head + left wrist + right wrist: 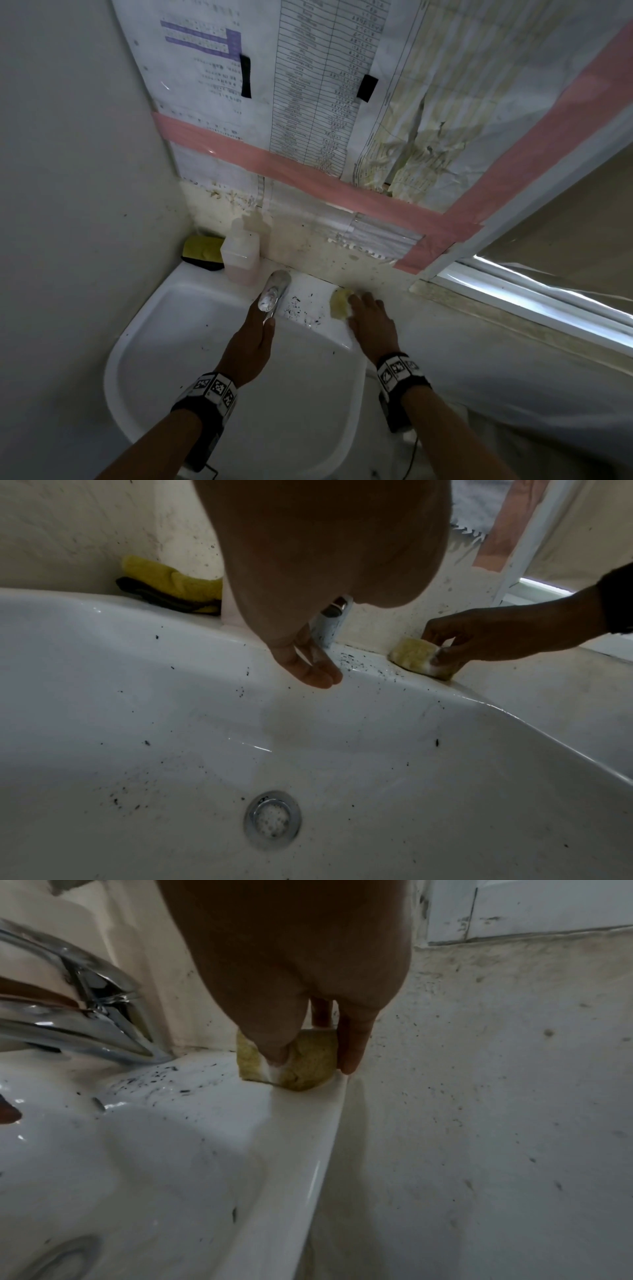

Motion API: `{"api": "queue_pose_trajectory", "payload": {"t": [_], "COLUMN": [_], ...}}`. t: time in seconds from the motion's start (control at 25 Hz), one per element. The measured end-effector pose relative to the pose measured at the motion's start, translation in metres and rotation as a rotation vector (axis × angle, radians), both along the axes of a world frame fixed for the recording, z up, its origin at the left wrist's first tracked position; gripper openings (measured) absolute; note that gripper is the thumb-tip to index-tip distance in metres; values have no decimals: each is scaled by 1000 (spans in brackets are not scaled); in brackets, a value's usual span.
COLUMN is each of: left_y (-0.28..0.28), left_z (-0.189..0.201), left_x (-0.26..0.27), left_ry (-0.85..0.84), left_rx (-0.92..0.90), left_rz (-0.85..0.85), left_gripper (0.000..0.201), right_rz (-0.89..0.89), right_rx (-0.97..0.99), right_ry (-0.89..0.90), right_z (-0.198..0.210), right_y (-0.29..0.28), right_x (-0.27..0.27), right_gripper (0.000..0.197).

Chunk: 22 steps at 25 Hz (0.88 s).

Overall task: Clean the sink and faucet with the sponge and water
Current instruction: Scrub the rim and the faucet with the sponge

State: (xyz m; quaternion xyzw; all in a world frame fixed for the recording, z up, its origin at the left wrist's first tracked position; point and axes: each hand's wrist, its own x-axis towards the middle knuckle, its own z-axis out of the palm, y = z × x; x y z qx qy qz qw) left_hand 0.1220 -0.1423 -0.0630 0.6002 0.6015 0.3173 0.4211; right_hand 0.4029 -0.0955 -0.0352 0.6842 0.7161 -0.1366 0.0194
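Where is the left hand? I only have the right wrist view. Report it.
Observer: The left hand is at the faucet, fingers straight below the spout, gripping nothing.
Operator: Tell me whether water is running.
Observer: The left wrist view shows no stream under the spout.
Operator: List what stands left of the faucet.
Observer: A clear soap bottle, and a yellow cloth in the corner behind it.
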Motion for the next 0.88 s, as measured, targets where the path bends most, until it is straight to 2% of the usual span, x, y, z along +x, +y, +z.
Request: {"api": "queue_pose_trajectory", "payload": {"t": [0.12,0.36,0.6,0.68,0.88], "left_y": [1,1,1,1,2], "left_z": [1,-1,-1,-1,-1], "left_x": [-1,0,-2,-3,-2], "left_ry": [-4,-21,23,34,20], "left_rx": [-38,-14,-6,3,14], "left_rz": [8,-2,-29,-32,-38], "left_gripper": [57,56,57,56,55], "right_rz": [-53,177,-17,-42,148], "right_rx": [23,12,-8,-10,-8], "right_ry": [-8,-29,-37,-48,-74], "right_z": [-2,-10,3,3,0], "right_y": [5,-50,13,16,-33], "right_x": [-8,-22,-15,-20,-32], "right_gripper": [39,48,46,46,45]}}
